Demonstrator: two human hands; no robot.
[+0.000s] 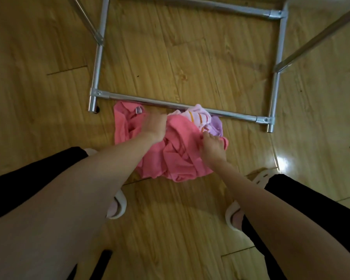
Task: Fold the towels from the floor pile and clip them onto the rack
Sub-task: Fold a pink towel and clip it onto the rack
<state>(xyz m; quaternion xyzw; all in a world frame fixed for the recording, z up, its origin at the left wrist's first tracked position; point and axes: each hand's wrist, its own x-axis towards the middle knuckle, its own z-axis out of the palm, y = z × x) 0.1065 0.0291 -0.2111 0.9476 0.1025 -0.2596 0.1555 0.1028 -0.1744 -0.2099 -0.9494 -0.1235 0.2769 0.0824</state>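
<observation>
At the far left there is only the wooden floor (38, 57), with yellow-brown planks. Next comes the left corner of the rack (97, 57), a frame of silver metal tubes; its near bar lies low across the floor and ends in a short foot on each side. Just in front of this bar lies the towel pile (170, 158), crumpled on the floor between the rack and the person's feet. The left part of the pile is a pink towel (123, 126) with a small label near its top edge.

The left hand (155, 126) reaches down onto the pink cloth in the middle of the pile. Its fingers are bent down into the folds and seem to grip the cloth, but the fingertips are hidden. To the right of it, a pale lilac towel (202, 118) with orange stripes lies at the back of the pile, touching the near bar of the rack. The right hand (213, 146) is on the right side of the pile, and its fingers pinch the pink cloth just beside the lilac towel.

Lower down, two white slippers (118, 207) stand on the floor, one on each side, and black trouser legs (311, 209) cover the knees. At the far right a bright light reflection shines on the floor.
</observation>
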